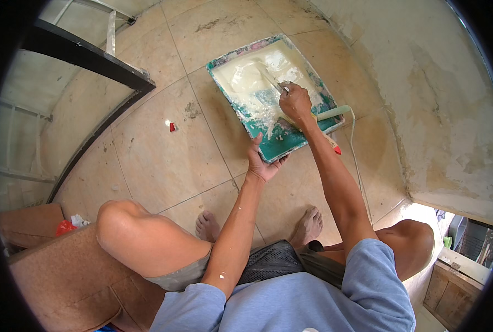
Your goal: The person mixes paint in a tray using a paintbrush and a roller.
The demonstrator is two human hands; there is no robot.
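A green paint tray [279, 145], crusted with old paint along its rim, holds cream-white paint in its far part. My left hand [263, 163] grips its near corner, thumb over the rim and fingers underneath. Over the tray, my right hand [295, 104] is closed around a slim, paint-coated tool [274, 79]. The tool's far end dips into the paint, so its shape is hidden. Beneath my right wrist, a brush handle with a red tip [336, 149] sticks out past the tray's edge. A pale green handle [333, 112] lies across the right rim.
A thin pale cord or rod [360, 171] runs down from the green handle. A small red scrap [173, 126] lies on the tiled floor [158, 160]. A black frame [91, 55] stands left, a stained wall [423, 99] right, and a brown seat [64, 282] lower left.
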